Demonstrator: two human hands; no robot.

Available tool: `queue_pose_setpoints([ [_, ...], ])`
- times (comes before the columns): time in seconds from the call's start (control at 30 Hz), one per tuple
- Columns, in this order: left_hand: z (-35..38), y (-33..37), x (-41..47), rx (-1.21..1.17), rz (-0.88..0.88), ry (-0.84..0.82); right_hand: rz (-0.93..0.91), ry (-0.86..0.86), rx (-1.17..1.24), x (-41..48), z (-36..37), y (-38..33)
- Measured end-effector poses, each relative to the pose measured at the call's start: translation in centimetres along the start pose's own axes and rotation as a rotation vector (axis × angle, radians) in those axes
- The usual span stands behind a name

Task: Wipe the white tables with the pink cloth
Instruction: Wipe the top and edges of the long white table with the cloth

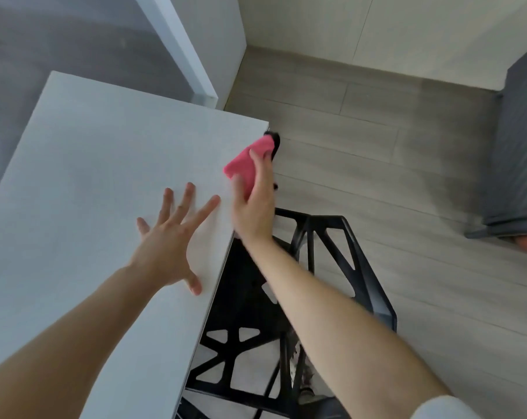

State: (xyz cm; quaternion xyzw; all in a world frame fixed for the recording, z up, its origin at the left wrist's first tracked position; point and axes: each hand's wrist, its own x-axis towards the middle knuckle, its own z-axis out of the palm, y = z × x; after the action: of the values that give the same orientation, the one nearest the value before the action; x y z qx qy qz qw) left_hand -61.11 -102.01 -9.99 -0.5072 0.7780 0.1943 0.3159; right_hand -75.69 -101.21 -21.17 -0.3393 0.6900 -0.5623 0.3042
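Thumb and fingers of the right hand (253,207) clamp the folded pink fabric cloth (247,161) at the flat white table (90,161), on its right edge near the far corner; the left hand (165,246) lies splayed flat just beside, bare tabletop beyond; a black angular chair (332,252) stands below the edge

Soft even light, moderately bright, white surface (90,176) pale with a bluish cast, faint shadow under the left hand (165,249), motion blur on the right hand (253,207) and pink cloth (244,164), wide-angle bending at the edges, overall soft focus

Pink cloth (249,161) bunched at white table (99,182) right edge — table bare.
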Motion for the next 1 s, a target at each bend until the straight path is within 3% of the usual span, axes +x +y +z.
queue_pose_setpoints([
  [0.17, -0.1, 0.0, -0.1, 0.001, 0.002, -0.005, 0.244, 0.222, 0.047, 4.2, -0.2, -1.8],
  [0.33, -0.1, 0.0, -0.1, 0.015, 0.001, -0.003, 0.142, 0.100, -0.072, -1.7, 1.1, 0.1],
  [0.47, -0.1, -0.1, 0.0, 0.016, 0.000, -0.006, 0.040, 0.012, -0.087, 3.9, 1.1, -0.2],
  [0.57, -0.1, 0.0, 0.0, 0.016, 0.001, -0.008, 0.045, 0.053, -0.084, 5.4, 1.8, -0.8],
  [0.77, -0.1, 0.2, -0.2, 0.012, 0.007, -0.009, 0.037, -0.106, 0.066, -6.4, 0.8, -0.3],
  [0.93, -0.2, 0.3, -0.1, 0.018, -0.009, -0.008, 0.171, 0.007, 0.031, 5.1, 1.0, -1.2],
  [1.0, -0.3, 0.3, 0.0, 0.013, -0.007, -0.019, 0.140, 0.007, 0.026, 6.3, 1.0, -1.8],
])
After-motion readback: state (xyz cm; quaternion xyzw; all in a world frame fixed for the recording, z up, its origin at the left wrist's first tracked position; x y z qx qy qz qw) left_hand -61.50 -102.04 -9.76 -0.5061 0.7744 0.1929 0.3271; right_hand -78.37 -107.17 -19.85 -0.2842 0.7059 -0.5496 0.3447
